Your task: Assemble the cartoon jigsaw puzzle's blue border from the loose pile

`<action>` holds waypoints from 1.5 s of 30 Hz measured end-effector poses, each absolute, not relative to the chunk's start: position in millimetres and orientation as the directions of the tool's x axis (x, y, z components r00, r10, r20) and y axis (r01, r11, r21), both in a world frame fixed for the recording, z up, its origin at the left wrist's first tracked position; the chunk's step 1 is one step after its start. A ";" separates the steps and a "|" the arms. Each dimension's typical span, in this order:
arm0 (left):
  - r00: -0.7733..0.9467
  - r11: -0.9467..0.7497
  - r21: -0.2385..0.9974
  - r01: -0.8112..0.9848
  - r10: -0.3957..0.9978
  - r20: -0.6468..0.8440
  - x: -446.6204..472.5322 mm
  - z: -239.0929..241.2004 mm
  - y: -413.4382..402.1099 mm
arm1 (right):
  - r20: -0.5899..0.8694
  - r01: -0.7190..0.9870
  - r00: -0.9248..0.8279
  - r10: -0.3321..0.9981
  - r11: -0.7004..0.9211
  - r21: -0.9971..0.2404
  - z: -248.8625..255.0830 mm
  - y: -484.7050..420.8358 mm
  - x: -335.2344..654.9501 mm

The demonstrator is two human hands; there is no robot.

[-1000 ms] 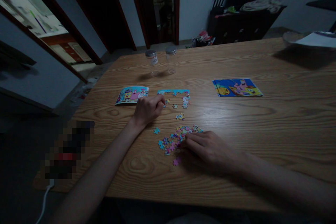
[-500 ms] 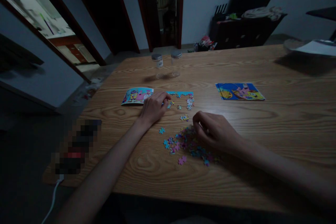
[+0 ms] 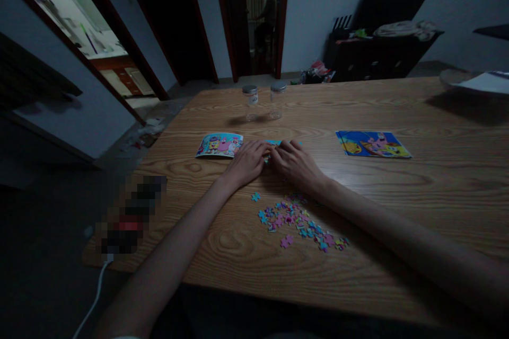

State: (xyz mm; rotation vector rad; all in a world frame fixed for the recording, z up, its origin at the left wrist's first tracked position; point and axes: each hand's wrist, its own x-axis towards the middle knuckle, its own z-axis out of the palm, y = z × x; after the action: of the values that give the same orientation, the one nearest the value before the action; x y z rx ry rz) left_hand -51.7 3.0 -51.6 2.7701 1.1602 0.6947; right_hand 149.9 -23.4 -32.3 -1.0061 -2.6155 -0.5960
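My left hand (image 3: 248, 161) and my right hand (image 3: 296, 164) lie side by side on the wooden table (image 3: 397, 196), both over a partly built jigsaw whose blue top edge (image 3: 275, 142) just shows between them. The fingers of both hands are curled down onto the jigsaw; what they pinch is hidden. A heap of loose coloured puzzle pieces (image 3: 300, 221) lies nearer to me, below my right wrist. A single blue piece (image 3: 255, 197) lies apart at its left.
A cartoon picture card (image 3: 220, 145) lies left of my hands, a second one (image 3: 373, 144) to the right. Two clear jars with metal lids (image 3: 264, 100) stand behind. A blurred dark object (image 3: 131, 214) sits at the table's left edge. A person stands in the far doorway (image 3: 267, 10).
My right hand left the heap of loose pieces and moved up to the partly built jigsaw beside my left hand. The view tilted upward a little.
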 end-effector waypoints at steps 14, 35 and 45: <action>0.626 -0.731 0.253 0.633 0.676 0.387 -55.8 -48.6 4.4 | 0.484 0.652 -0.637 0.600 0.754 -0.076 -47.7 -21.0 166.3; 0.640 -0.738 0.221 0.638 0.667 0.382 -55.4 -48.0 5.3 | 0.395 0.512 -0.743 0.540 0.839 -0.185 -44.7 -41.5 176.9; 0.652 -0.752 0.223 0.621 0.653 0.386 -54.9 -43.4 2.2 | 0.363 0.535 -0.754 0.548 0.832 -0.144 -43.8 -44.5 172.3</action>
State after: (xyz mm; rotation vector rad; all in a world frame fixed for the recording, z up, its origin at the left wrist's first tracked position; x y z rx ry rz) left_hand -54.9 2.2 -43.4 2.7901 1.0773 0.6956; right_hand 172.3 -44.5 -43.8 -0.8088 -2.6192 0.0429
